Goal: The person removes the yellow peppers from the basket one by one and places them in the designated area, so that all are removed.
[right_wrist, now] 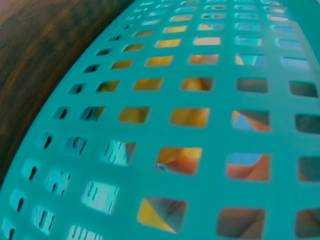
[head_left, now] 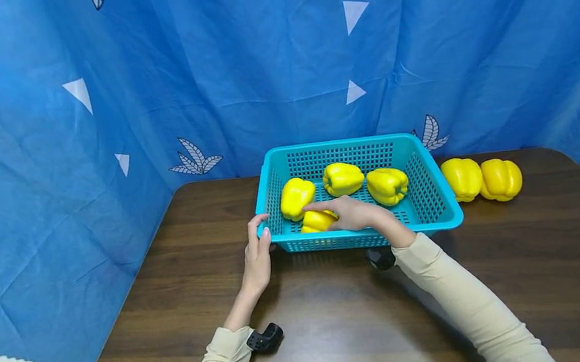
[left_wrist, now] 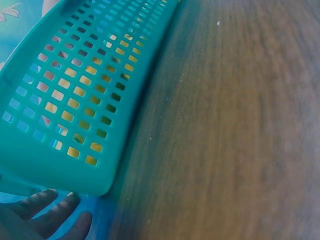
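Note:
In the head view, a turquoise plastic basket (head_left: 435, 226) with perforated walls holds several yellow bell peppers. My right hand (head_left: 353, 214) reaches over its near wall and grips the nearest yellow bell pepper (head_left: 316, 222), thumb in front and fingers across the top. Part of that pepper is covered by the hand. The left hand (head_left: 258, 260) holds the basket's near left corner at the rim. Fingers (left_wrist: 47, 220) of that hand show against the basket's end in the left wrist view. Through the holes in the right wrist view, yellow pepper and parts of the right hand (right_wrist: 250, 172) are visible.
Inside the basket lie a pepper at the left (head_left: 296, 197), one at the back (head_left: 343, 178) and one at the right (head_left: 387, 184). Two more bell peppers (head_left: 462, 179) sit on the wooden table (head_left: 331, 317) right of the basket. A blue curtain (head_left: 274, 66) hangs behind.

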Demonstrator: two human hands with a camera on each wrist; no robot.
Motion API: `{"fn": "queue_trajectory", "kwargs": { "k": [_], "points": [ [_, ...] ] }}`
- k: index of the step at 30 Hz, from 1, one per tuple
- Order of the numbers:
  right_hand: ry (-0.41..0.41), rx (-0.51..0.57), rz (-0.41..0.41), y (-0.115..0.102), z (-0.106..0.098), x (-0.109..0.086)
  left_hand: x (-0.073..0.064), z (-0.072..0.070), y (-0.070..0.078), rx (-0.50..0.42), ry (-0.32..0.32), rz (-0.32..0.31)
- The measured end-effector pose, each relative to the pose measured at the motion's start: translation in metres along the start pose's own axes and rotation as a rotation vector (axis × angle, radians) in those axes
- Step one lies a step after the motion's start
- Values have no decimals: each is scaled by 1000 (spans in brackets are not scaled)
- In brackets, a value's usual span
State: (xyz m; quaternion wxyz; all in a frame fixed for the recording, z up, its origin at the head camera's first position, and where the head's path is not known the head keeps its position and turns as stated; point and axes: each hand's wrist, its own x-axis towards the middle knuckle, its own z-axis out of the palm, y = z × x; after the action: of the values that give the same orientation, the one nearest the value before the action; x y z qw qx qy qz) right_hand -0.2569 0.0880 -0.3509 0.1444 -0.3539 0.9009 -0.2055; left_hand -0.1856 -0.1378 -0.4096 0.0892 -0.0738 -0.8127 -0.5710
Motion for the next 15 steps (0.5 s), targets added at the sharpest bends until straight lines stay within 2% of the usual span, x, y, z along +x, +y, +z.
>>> {"fn": "queue_trajectory", "kwargs": {
  "k": [4,8,15],
  "points": [
    [36,29,25,-2,-1,-1,-6,-2,20,8,-1,11],
    [80,37,18,-2,-1,-2,-8,-3,24,4,-1,13],
    [161,33,8,0,2,-5,-9,-3,22,6,-3,8]
  ]
}}
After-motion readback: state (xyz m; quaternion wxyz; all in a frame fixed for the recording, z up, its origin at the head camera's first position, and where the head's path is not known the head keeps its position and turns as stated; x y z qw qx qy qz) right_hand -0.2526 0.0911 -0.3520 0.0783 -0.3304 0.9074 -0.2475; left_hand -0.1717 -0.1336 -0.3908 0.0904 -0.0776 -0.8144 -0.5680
